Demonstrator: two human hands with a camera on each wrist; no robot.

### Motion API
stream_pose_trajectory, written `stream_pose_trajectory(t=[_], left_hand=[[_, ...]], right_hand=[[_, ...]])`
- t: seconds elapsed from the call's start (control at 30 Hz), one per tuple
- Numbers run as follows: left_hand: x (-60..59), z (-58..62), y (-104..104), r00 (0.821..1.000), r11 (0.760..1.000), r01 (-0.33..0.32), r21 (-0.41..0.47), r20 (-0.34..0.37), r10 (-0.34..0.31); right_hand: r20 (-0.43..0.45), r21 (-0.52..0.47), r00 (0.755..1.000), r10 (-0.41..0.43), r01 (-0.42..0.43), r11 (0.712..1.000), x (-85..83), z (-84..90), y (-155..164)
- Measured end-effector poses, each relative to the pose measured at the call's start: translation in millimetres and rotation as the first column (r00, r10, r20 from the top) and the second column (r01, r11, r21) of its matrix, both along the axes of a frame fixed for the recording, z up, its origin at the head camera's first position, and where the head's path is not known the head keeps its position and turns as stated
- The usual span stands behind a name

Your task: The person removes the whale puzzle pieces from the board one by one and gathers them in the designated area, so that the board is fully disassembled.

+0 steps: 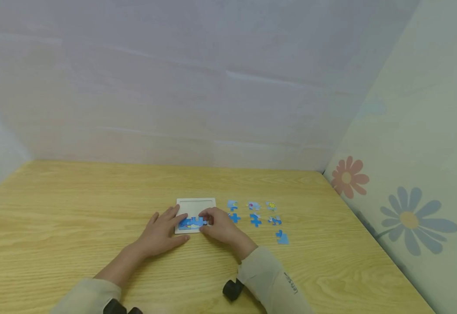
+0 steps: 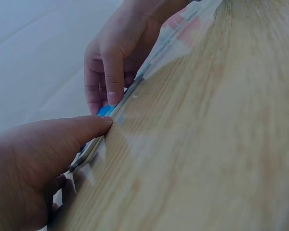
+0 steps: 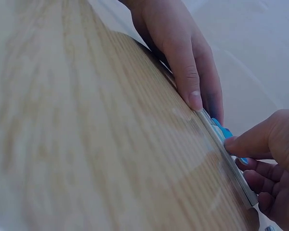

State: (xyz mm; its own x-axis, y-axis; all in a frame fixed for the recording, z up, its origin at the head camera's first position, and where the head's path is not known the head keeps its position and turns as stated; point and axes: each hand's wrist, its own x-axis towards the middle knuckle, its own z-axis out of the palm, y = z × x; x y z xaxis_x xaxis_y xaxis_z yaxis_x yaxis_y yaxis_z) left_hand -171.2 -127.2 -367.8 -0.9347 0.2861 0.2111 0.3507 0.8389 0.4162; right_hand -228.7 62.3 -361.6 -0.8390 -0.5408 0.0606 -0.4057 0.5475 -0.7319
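Sleeved forearms are leading to the left hand [image 1: 161,233] pressing flat on the puzzle tray [image 1: 195,203]; the right hand [image 1: 219,225] is pinching a thin, light, stiff piece [image 1: 201,222] by its edges.

Flower-print panel [image 1: 408,218] stands beside wooden table [image 1: 75,218].

A puzzle tray [image 1: 195,203] lies near the middle of the surface [image 1: 75,218]. A few joined pieces [image 1: 192,223] sit in its near part, between the left hand [image 1: 161,233] and right hand [image 1: 219,226]. Right of the tray, loose pieces [image 1: 254,212] lie in two rows, one more piece [image 1: 282,237] nearer.
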Motion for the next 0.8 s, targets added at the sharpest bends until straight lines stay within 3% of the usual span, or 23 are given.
stream_pose_trajectory(t=[0.43, 0.8], left_hand=[[0.1, -0.5, -1, 1.0, 1.0, 0.001, -0.004, -0.012, -0.001], [-0.9, -1.9, 0, 1.0, 1.0, 0.0, -0.003, -0.002, 0.0]], right_hand=[[-0.037, 0.03, 0.999, 0.002, -0.001, 1.0, 0.6, 0.4, -2], [0.024, -0.048, 1.0, 0.009, -0.008, 0.999, 1.6, 10.2, 1]])
